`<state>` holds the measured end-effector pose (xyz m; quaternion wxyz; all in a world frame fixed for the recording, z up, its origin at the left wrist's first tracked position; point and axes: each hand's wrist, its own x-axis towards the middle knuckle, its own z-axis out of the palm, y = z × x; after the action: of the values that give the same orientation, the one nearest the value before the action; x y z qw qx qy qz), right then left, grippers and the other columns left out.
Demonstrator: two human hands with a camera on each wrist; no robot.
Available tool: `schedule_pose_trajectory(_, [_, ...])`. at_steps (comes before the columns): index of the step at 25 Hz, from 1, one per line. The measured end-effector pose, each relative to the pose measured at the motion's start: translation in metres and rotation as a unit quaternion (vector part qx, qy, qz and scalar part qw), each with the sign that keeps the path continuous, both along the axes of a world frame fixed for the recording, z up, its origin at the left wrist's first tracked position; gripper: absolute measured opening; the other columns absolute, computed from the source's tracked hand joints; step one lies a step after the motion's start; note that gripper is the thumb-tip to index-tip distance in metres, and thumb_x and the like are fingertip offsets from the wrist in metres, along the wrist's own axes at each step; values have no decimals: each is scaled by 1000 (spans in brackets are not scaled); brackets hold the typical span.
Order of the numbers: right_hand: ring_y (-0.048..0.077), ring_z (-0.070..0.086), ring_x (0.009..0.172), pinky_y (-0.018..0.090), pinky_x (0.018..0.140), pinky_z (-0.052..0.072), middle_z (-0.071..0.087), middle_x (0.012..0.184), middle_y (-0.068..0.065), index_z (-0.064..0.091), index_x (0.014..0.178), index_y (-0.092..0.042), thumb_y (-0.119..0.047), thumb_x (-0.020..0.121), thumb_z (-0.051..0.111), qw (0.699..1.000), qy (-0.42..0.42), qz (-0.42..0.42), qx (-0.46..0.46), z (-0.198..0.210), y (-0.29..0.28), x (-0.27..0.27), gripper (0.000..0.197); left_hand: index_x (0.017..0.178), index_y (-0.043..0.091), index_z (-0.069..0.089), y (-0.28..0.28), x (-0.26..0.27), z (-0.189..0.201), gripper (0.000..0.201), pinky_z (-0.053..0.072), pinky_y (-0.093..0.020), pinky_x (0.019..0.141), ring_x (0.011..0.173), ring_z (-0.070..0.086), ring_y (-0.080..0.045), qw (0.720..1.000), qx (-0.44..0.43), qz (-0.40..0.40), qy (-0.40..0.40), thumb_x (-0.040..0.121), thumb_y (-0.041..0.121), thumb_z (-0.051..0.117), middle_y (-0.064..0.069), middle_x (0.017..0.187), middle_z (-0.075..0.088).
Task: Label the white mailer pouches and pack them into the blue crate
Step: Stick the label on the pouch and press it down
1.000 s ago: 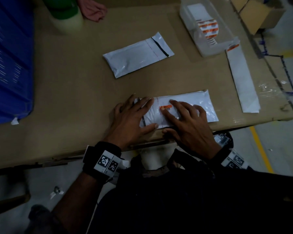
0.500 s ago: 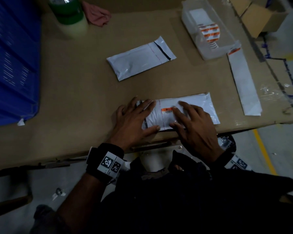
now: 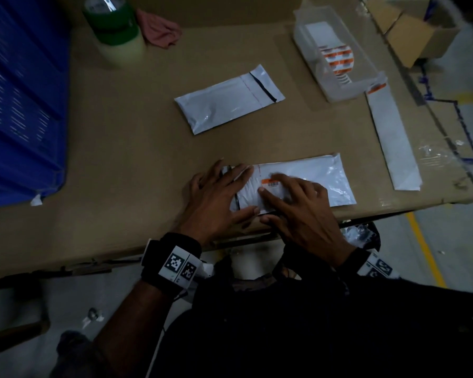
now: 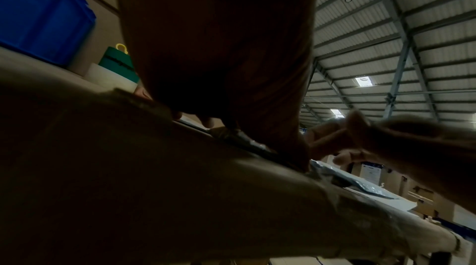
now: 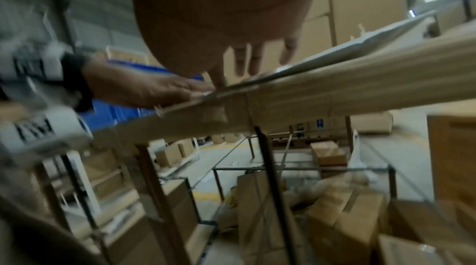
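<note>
White pouches numbered two on the cardboard-topped bench (image 3: 120,148). The near pouch (image 3: 322,178) lay at the front edge, an orange label (image 3: 271,183) on its upper face; the far pouch (image 3: 227,100) lay mid-bench, its flap with a black strip open toward the right. We counted one blue crate (image 3: 19,99) at the left edge, well apart from both pouches.

Our left hand (image 3: 219,197) lay flat, fingers straight and spread, pressing the left end of the near pouch. Our right hand (image 3: 298,211) lay beside it, fingers extended over the label area, blurred at the tips; the thumbs nearly met at the front edge. Neither hand clutched anything.

Around them: one clear tray (image 3: 336,77) with a roll of orange labels at the back right corner, one long white backing strip (image 3: 393,140) running down the right edge, one green-capped jar (image 3: 115,31) and one pink cloth (image 3: 159,28) at the back. Nothing lay between the pouches and the crate.

The left wrist view showed the crate (image 4: 38,14), the jar (image 4: 115,61), our right hand (image 4: 360,137) and a corrugated roof overhead. The right wrist view showed our left hand (image 5: 144,90) flat on the bench edge, and cartons under and beyond the bench, which the head view hid.
</note>
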<state>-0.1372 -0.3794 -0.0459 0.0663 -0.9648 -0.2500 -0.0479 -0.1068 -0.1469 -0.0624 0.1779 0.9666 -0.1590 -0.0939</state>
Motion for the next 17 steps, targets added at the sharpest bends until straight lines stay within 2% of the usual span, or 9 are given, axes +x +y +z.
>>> schedule_pose_trajectory(2, [24,57,114,42,92,36,63,129,-2,71,117,-28,-57,103,46,997,-8,-16,76,4,0,3,40,158,44,15,1,0,0,84,11,-49,114,155,1,-15,1000,-2,0,2,88,79,44,23,166,13])
schedule_pose_trajectory(3, [23,58,106,40,87,36,66,116,-4,70,107,-26,-54,102,52,992,-8,-58,113,4,2,11,34,158,44,15,2,1,0,84,12,-49,114,155,2,-16,1000,-1,-1,1,87,80,44,22,166,14])
schedule_pose_trajectory(5, [21,55,98,38,81,37,64,103,-5,65,99,-26,-57,94,64,973,12,-170,155,3,7,30,32,158,44,15,1,1,2,85,14,-49,115,155,3,-16,1000,1,-1,7,87,79,45,22,166,14])
schedule_pose_trajectory(7, [20,54,95,39,80,42,60,97,-6,63,95,-26,-55,86,74,955,55,-223,188,0,7,44,32,159,43,15,-1,0,3,85,14,-50,115,155,2,-16,1000,5,0,13,88,79,46,22,166,14])
schedule_pose_trajectory(10, [23,61,97,43,85,49,65,99,0,67,98,-22,-31,87,78,944,105,-198,241,2,-1,53,18,159,41,17,0,-1,8,86,12,-48,116,155,2,-18,1000,11,-1,10,87,80,44,20,166,15])
schedule_pose_trajectory(11, [23,61,98,41,87,49,66,101,2,68,100,-20,-28,87,77,945,107,-180,250,3,-3,56,18,160,40,19,0,0,10,86,11,-47,116,155,2,-19,1000,15,-1,4,88,78,46,19,166,16])
schedule_pose_trajectory(14, [25,59,104,37,90,45,63,110,8,69,111,-17,-39,88,69,963,82,-114,232,4,-8,61,32,159,30,29,-3,5,14,87,14,-43,118,154,12,-21,999,-22,-27,-21,87,66,63,11,165,27])
schedule_pose_trajectory(16, [33,58,112,43,93,45,64,121,10,67,123,-17,-41,90,59,983,49,-67,166,1,-14,61,41,158,24,33,-4,12,15,90,17,-41,123,151,23,-17,993,-112,-40,22,84,54,74,5,163,33])
schedule_pose_trajectory(17, [35,56,118,45,94,45,63,130,9,64,131,-17,-43,93,56,991,30,-44,119,-2,-16,59,46,158,21,32,-4,16,15,90,13,-36,125,150,25,-16,987,-145,-43,54,84,48,77,3,163,33])
